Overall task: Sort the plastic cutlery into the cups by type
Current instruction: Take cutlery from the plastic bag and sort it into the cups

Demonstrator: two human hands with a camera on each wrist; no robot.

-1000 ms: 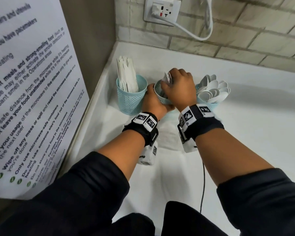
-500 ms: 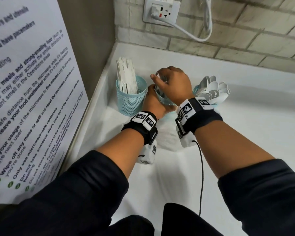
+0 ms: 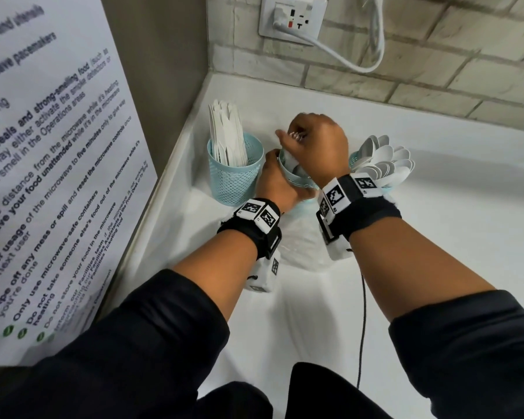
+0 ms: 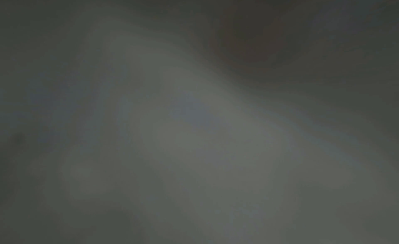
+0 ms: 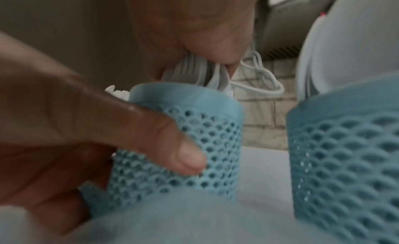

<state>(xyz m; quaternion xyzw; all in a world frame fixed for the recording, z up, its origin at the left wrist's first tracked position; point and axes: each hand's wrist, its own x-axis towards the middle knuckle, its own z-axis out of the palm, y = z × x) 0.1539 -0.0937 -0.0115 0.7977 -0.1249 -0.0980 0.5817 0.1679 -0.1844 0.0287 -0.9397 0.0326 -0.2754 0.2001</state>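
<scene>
Forks (image 5: 200, 72), white plastic, bunched in mesh cup (image 5: 194, 138)

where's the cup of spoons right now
In the head view the spoon cup stands rightmost of three cups, just right of the right hand and the middle cup.

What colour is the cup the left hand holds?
Light blue mesh cup, held by the left hand; clearest in the right wrist view.

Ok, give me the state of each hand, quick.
Left hand: grips the middle mesh cup, thumb on its wall.
Right hand: pinches a bunch of white plastic forks standing in that cup.
</scene>
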